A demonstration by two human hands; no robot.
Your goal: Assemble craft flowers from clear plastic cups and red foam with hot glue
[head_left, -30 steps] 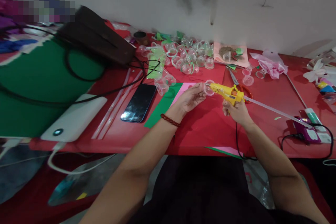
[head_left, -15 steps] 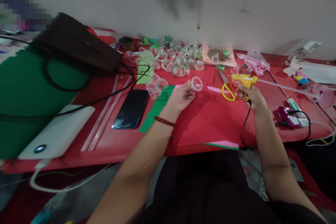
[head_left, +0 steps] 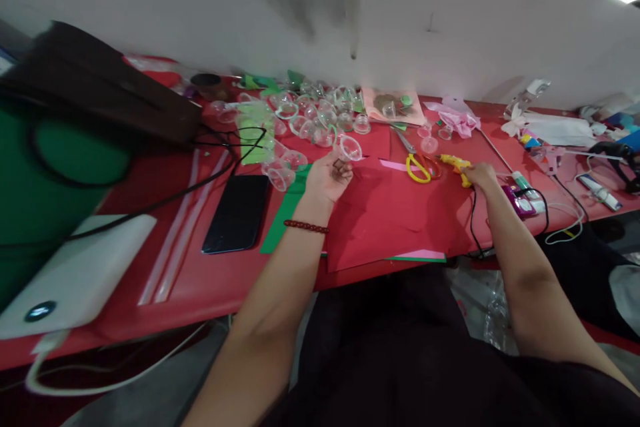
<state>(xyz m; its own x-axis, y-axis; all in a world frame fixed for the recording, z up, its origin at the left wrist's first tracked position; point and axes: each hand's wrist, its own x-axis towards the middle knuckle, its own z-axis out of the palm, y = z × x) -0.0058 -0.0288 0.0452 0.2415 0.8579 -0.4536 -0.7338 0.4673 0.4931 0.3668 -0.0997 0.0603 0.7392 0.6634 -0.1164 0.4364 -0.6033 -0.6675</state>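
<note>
My left hand (head_left: 327, 177) pinches a small clear plastic cup (head_left: 350, 147) a little above the red paper sheets (head_left: 395, 213). My right hand (head_left: 479, 175) is stretched out to the right, curled round the handle of a yellow glue gun (head_left: 456, 164) that lies low on the red table (head_left: 210, 273). Its black cord (head_left: 473, 220) runs back over the table's front edge. Yellow-handled scissors (head_left: 417, 163) lie just left of the glue gun.
Several clear cups (head_left: 310, 113) are heaped near the wall. A black phone (head_left: 236, 212), a white power bank (head_left: 65, 277), glue sticks (head_left: 175, 240), a dark bag (head_left: 95, 90) and cables sit at the left. Pink tissue (head_left: 457, 119) and small tools lie at the right.
My right hand carried the glue gun away from the cup, rightwards and down toward the table. My left hand kept hold of the cup. The view swung left and down.
</note>
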